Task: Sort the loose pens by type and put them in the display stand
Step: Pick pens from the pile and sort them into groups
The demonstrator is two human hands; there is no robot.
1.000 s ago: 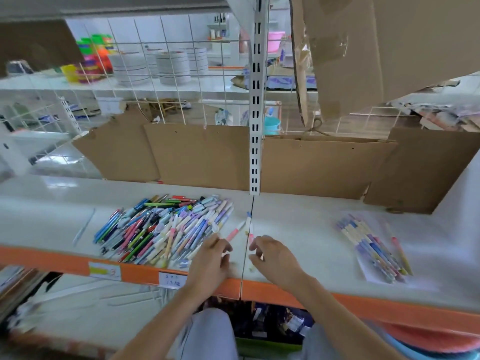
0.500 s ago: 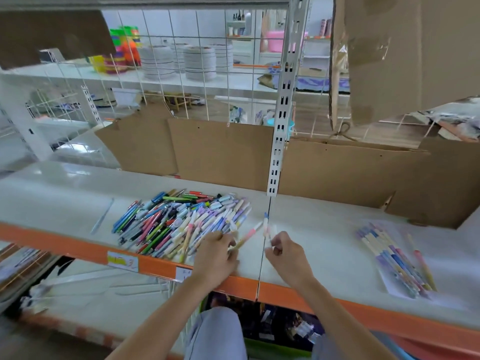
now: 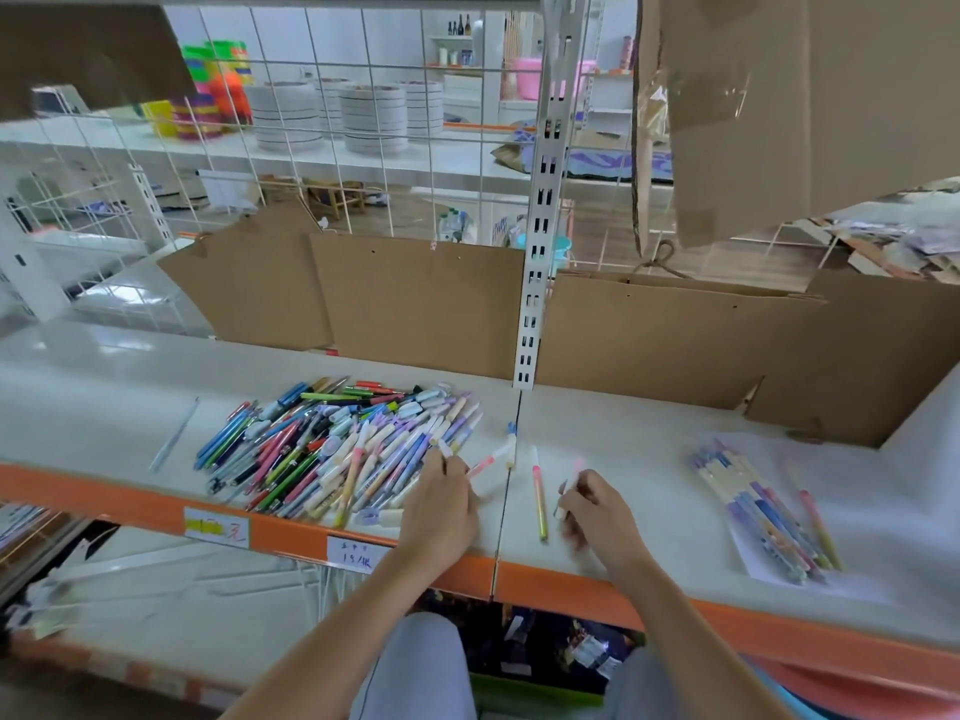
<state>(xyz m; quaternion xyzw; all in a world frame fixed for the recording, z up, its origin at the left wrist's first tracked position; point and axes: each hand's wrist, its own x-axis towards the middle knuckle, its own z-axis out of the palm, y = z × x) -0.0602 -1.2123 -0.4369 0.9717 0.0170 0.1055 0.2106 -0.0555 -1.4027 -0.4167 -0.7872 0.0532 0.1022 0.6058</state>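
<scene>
Pens (image 3: 337,449) lie heaped just left of the shelf seam (image 3: 511,475), where the left hand (image 3: 441,506) pinches a pink-tipped one and the right hand (image 3: 597,517) curls round a blurred pink pen, sorting apparently midway; next, each needs its matching group.

The single head-worn camera looks forward and down from just in front of the shelf (image 3: 156,366), close above its orange front edge, with the wide lens bending the shelf's lines. It faces the cardboard sheets (image 3: 415,298) along the shelf's back edge and the wire grid (image 3: 363,122) above them, through which more shelving shows far off. Both forearms enter from the bottom of the view.
</scene>
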